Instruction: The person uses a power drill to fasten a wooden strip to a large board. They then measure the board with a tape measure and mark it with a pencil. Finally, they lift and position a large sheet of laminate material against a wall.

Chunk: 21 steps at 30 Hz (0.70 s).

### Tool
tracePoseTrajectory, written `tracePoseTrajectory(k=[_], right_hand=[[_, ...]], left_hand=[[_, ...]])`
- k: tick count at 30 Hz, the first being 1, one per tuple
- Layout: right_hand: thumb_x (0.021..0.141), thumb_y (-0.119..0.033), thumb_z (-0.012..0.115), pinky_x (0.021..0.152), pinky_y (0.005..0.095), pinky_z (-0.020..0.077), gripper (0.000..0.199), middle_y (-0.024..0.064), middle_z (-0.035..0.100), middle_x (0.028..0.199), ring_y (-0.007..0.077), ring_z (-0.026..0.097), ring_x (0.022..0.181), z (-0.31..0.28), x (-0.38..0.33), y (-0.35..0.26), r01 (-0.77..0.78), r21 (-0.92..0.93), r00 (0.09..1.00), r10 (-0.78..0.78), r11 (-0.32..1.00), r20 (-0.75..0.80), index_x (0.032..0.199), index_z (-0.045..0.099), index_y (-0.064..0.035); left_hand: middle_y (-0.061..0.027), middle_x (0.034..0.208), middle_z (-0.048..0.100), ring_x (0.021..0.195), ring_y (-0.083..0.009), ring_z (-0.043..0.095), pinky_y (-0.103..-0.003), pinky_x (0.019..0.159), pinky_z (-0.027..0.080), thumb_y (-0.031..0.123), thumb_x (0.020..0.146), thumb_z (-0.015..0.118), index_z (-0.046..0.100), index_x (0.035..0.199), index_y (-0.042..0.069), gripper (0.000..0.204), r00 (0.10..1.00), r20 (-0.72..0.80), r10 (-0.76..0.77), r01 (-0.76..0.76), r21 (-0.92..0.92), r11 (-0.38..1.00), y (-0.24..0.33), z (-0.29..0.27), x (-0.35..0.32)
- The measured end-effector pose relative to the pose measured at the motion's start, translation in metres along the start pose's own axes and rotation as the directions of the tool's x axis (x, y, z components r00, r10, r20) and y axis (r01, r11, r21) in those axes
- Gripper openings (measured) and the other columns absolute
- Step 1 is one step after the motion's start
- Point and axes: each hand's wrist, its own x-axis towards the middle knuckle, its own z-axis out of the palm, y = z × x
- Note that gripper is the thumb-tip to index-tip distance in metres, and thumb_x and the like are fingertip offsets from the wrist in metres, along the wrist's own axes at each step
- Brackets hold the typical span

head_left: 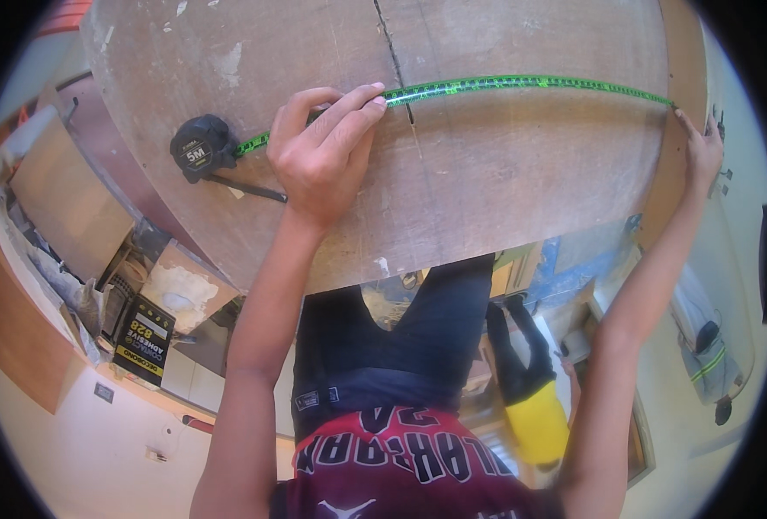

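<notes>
A large wooden board (530,164) lies before me, and a tape measure (203,149) with a black case rests at its left part. The green blade (504,83) runs out across the board to the right, bowing slightly. My left hand (323,160) is closed on the blade a short way from the case, fingertips just left of a dark line (392,52) in the wood. At the board's right edge, my right hand (703,149) holds the blade's far end between its fingers. A dark strap (249,189) trails from the case.
A black and yellow adhesive container (145,340) stands among clutter at lower left, near a stained panel (184,285). Below the board, another person in a yellow top (535,428) is partly visible. A grey bag with a bright stripe (712,368) is at the right.
</notes>
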Motion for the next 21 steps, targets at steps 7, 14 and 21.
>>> tracePoseTrajectory(k=[7,14,21], right_hand=[[0.089,-0.031,0.091,0.103,0.0318,0.0509,0.067,0.0106,0.079,0.128,0.0186,0.072,0.114,0.002,0.005,0.010,0.013,0.064,1.000,-0.013,0.998,0.010,0.144,0.069,0.0004],[0.083,-0.045,0.091,0.102,0.0351,0.0525,0.075,0.0108,0.081,0.121,0.0219,0.075,0.110,0.003,0.009,0.016,0.012,-0.036,1.000,-0.012,0.999,-0.008,0.146,0.070,-0.0070],[0.078,-0.058,0.090,0.101,0.0383,0.0540,0.084,0.0110,0.083,0.113,0.0252,0.077,0.106,0.003,0.016,0.023,-0.008,-0.100,1.000,0.005,0.995,-0.028,0.147,0.071,-0.0144]], left_hand=[[-0.0038,0.107,0.085,0.089,-0.0238,0.071,-0.031,0.075,0.057,-0.002,0.078,0.088,0.084,0.099,0.009,0.023,1.000,0.016,-0.002,0.002,0.003,1.000,0.000,0.000,-0.001],[-0.0005,0.104,0.085,0.089,-0.0225,0.072,-0.033,0.075,0.056,0.003,0.075,0.087,0.085,0.095,0.010,0.021,1.000,-0.009,-0.004,0.004,0.028,1.000,-0.002,0.005,-0.003],[-0.0009,0.104,0.085,0.089,-0.0225,0.071,-0.032,0.076,0.057,0.003,0.076,0.086,0.086,0.095,0.010,0.020,1.000,-0.011,0.007,-0.006,0.038,0.999,-0.001,0.004,-0.002]])
